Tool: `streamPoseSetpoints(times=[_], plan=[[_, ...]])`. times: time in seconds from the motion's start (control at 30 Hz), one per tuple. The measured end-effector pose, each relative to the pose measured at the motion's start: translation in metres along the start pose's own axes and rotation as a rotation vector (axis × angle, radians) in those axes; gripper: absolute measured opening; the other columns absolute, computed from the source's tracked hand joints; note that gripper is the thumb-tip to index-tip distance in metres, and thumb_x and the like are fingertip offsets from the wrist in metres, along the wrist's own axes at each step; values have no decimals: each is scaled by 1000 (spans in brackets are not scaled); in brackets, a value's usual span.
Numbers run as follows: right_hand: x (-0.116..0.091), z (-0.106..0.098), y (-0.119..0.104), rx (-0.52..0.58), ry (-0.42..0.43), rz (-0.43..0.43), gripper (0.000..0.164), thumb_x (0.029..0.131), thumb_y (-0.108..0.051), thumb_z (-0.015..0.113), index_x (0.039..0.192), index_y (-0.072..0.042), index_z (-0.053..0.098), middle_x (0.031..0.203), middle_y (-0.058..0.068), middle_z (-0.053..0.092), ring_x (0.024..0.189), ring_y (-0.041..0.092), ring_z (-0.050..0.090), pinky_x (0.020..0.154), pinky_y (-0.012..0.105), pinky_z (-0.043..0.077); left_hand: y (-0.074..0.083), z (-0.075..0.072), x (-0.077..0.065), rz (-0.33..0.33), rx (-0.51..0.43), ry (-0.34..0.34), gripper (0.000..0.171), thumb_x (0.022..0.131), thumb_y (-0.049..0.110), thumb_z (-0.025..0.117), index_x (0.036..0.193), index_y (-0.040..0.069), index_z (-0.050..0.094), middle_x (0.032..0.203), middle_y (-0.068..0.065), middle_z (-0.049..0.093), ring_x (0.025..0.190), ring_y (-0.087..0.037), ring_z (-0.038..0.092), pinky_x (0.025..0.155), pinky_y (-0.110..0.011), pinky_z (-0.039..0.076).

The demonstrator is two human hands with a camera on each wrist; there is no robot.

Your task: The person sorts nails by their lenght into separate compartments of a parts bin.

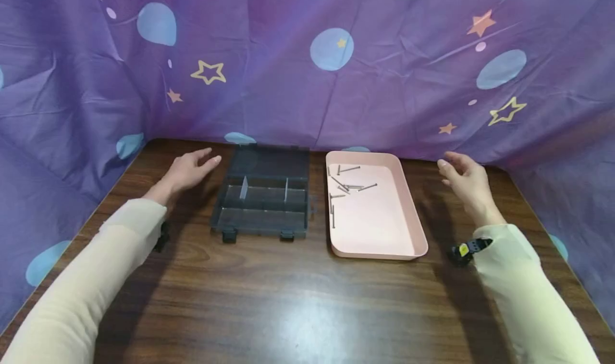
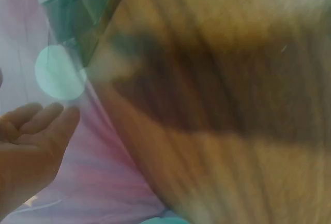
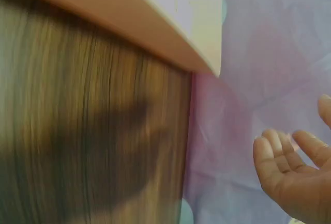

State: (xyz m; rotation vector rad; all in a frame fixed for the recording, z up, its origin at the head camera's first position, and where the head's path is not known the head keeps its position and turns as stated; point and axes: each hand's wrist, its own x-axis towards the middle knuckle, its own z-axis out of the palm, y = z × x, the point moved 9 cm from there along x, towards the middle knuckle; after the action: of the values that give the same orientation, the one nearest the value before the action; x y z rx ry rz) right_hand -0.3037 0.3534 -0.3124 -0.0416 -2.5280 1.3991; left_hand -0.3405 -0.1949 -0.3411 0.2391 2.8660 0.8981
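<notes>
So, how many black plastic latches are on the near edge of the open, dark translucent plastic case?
2. The left latch is near the left corner of the case, the right latch near its right corner. That edge is unobstructed; none seems hidden.

Dark translucent divided box point(image 1: 261, 218), lid point(image 1: 269, 161) open; beside it pink tray point(image 1: 379, 220), metal fasteners point(image 1: 367, 188) scattered inside.

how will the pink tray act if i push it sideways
The pink tray would likely keep its shape, since its raised walls stand up evenly. It seems unlikely to tip, being low and flat on the table. The metal fasteners inside may slide or roll, as they lie loose and scattered.
</notes>
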Motion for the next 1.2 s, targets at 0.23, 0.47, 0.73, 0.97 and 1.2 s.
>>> streamPoseSetpoints(times=[0.23,0.47,0.73,0.97,1.2], plan=[[-6,31,-5,509,-107,31,16,95,-9,54,110,-7,53,85,-12,66,75,0,64,70,12,54,-13,24,-5,-57,-144,-60,64,99,40,43,145,-2,30,140,-28,41,119,-40,50,102,-49,40],[-16,57,-11,568,-164,89,12,93,-7,57,104,-8,54,83,-7,66,74,3,64,69,16,55,-22,42,-6,-109,-332,-127,67,98,37,48,147,-2,25,145,-24,36,117,-38,53,97,-44,47],[-41,94,-11,544,-277,257,8,92,-7,59,101,-7,59,83,-7,66,78,5,65,73,19,56,-20,54,-7,-113,-484,-169,60,99,22,49,147,-5,23,145,-27,35,127,-38,44,99,-43,46],[-66,132,-13,638,-423,402,13,95,1,51,92,-8,61,76,-2,67,71,6,64,68,18,56,-21,59,-9,-117,-538,-187,57,99,15,48,146,-6,23,144,-30,35,128,-39,42,99,-43,45],[-76,160,-9,465,-492,412,30,95,0,51,119,17,46,78,-3,67,69,4,64,65,16,55,-24,63,-9,-136,-558,-186,56,99,13,48,146,-5,24,145,-28,33,128,-37,41,99,-43,45]])
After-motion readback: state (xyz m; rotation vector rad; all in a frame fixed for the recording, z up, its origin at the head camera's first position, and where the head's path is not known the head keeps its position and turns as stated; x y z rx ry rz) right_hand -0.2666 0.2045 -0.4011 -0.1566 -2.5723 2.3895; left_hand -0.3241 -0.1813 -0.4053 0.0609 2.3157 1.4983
